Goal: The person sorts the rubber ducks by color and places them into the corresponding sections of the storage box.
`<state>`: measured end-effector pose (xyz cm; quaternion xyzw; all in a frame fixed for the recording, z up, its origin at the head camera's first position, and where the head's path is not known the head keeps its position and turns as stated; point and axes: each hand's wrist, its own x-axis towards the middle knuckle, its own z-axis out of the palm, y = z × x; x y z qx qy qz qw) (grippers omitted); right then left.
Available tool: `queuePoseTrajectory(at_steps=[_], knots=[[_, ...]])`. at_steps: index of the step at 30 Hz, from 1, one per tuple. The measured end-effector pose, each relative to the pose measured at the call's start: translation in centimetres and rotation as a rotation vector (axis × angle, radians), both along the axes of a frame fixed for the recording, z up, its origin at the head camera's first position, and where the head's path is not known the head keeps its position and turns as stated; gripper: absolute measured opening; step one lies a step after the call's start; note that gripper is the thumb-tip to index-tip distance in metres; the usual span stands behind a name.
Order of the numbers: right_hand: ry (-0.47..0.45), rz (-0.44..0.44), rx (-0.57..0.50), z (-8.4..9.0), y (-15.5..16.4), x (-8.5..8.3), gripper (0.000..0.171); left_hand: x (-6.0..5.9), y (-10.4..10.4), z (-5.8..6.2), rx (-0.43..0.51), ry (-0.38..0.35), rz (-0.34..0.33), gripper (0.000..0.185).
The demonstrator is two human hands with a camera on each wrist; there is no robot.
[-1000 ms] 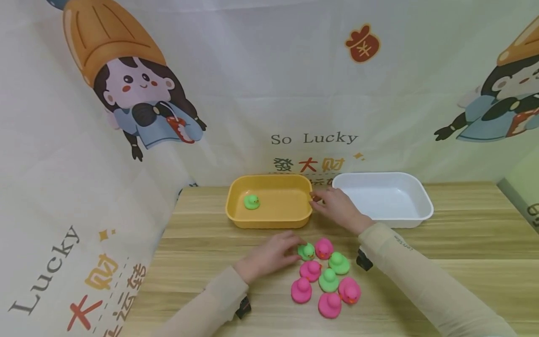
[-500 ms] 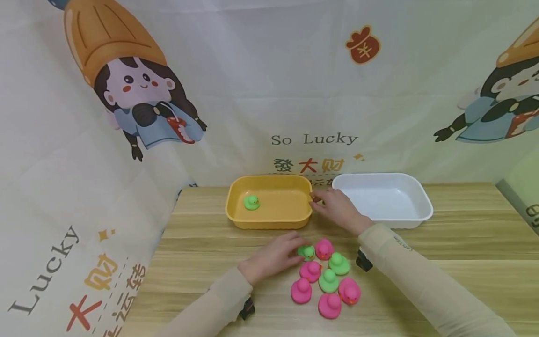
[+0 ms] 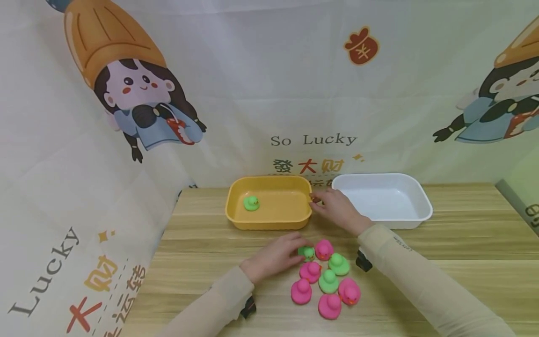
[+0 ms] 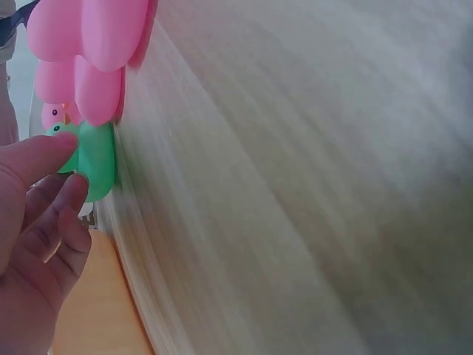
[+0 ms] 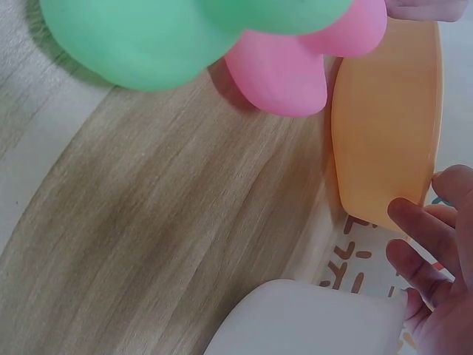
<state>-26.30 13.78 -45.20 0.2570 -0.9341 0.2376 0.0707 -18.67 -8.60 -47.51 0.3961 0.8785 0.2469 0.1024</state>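
Your left hand on a green duck, right hand at the yellow tray.

Your left hand [image 3: 275,255] pinches the green duck [image 3: 308,253] at the cluster's far-left edge on the wooden table [image 3: 463,262]. Your right hand [image 3: 337,209] rests with relaxed fingers against the yellow tray [image 3: 269,220] rim, beside the white tray [image 3: 381,220].

Looks like a staged recording corner, not a lived-in room. A printed cloth backdrop [image 3: 269,84] is hanging behind and around the wooden table [image 3: 463,243], showing cartoon figures, "So Lucky" lettering and Chinese characters. Two plastic tubs, a yellow tub [image 3: 269,220] and a white tub [image 3: 421,208], are sitting at the back edge, with small toy ducks [image 3: 324,281] clustering in front.
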Motion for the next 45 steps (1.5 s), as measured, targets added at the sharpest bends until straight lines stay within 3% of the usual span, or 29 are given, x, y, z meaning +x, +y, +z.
queuePoseTrajectory(at_steps=[10,24,40,45], knots=[[0.014,0.007,-0.010,-0.2,0.0,-0.1,0.024,-0.2,0.0,-0.1,0.000,0.016,-0.023,0.034],[-0.005,0.006,-0.002,0.1,-0.1,-0.1,0.026,-0.1,-1.0,0.8,0.036,0.054,-0.034,0.034],[0.007,0.001,0.001,0.0,-0.1,0.2,0.026,0.3,-2.2,2.2,0.019,0.033,-0.009,0.031],[0.005,0.005,-0.011,0.1,-0.1,0.1,0.025,0.2,-2.5,2.9,0.028,0.070,-0.003,0.030]])
